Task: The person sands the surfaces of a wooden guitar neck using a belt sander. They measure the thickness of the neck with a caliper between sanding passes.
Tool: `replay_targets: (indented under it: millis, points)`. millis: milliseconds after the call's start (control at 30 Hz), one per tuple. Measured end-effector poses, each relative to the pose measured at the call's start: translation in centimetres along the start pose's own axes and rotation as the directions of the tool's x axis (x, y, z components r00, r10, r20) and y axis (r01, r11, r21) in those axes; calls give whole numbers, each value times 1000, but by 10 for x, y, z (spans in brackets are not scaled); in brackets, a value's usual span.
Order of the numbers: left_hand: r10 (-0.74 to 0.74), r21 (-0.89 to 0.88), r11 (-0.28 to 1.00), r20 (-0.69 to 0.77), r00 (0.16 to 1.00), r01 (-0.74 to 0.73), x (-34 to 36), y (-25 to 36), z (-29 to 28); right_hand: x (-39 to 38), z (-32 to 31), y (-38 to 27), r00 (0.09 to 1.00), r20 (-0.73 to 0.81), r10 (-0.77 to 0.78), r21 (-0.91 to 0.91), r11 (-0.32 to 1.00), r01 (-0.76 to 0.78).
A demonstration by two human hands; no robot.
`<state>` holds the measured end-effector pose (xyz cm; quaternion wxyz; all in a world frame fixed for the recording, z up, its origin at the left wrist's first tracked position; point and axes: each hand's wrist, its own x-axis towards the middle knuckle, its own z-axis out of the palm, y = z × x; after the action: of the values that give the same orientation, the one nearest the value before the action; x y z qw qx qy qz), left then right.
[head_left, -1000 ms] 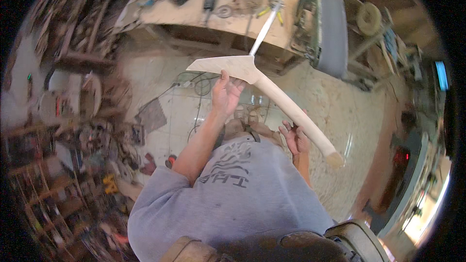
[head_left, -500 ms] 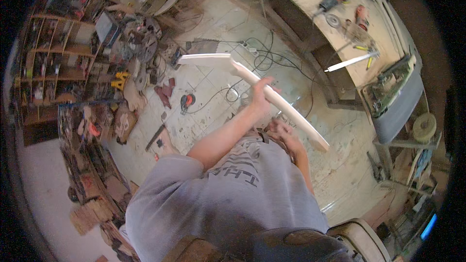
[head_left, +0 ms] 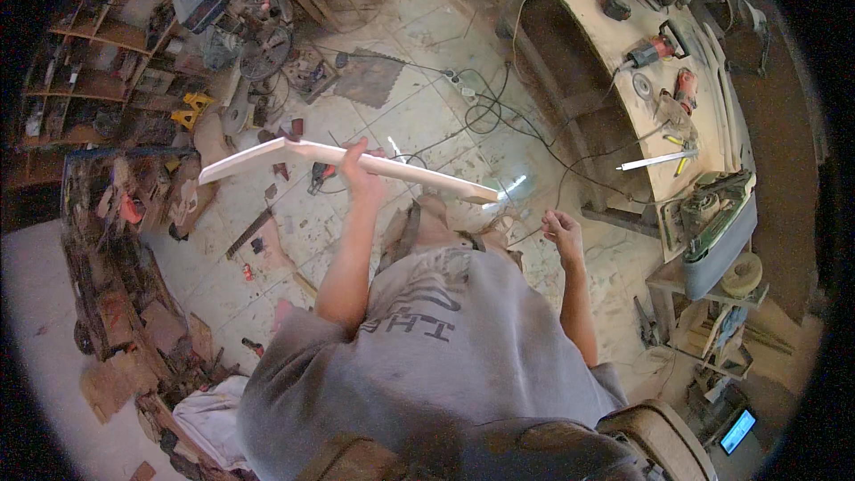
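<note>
A long pale wooden piece (head_left: pixel 419 177) with an angled bend towards its left end is held up over the floor in front of me. My left hand (head_left: pixel 363 176) is closed around it, just right of the bend, and its fingers wrap over the far edge. Off the piece's right end, and apart from it, is my right hand (head_left: pixel 563 232). Its fingers are curled in with the tips together; what they hold, if anything, is too small to make out.
At right, a curved workbench (head_left: pixel 614 44) carries a red power tool (head_left: pixel 655 49), an orange-red tool (head_left: pixel 684 89) and a white straightedge (head_left: pixel 655 160). Black cables (head_left: pixel 485 116) and a handsaw (head_left: pixel 249 233) lie on the floor. Shelving (head_left: pixel 116 98) and wood scraps (head_left: pixel 111 383) line the left.
The wooden piece has swung left and now lies flatter across the view, with my left hand still gripping it. My right hand has moved out to the right, away from my body.
</note>
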<state>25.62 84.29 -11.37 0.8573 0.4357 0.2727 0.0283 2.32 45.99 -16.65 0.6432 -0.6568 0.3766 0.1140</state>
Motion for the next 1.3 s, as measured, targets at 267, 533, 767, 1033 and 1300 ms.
replay_targets:
  millis: [267, 533, 767, 1033, 1300]
  points:
    - [173, 63, 981, 153, 973, -185, 64, 46, -23, -48, 14, 136, 979, -118, 167, -390, 899, -200]
    - [167, 397, 855, 399, 901, -334, 95, 67, 0, -127, 44, 168, 932, -110, 346, -329, 872, -363]
    - [82, 470, 799, 534, 841, -376, 118, 57, 10, -117, 40, 151, 948, -170, 269, -275, 911, -308]
    - [-21, 472, 805, 627, 779, -358, 107, 49, 60, -82, 38, 124, 947, -274, 169, -145, 966, -214]
    - [-158, 556, 729, 705, 692, -399, 87, 41, 78, -109, 56, 150, 940, -191, 282, 31, 959, -282]
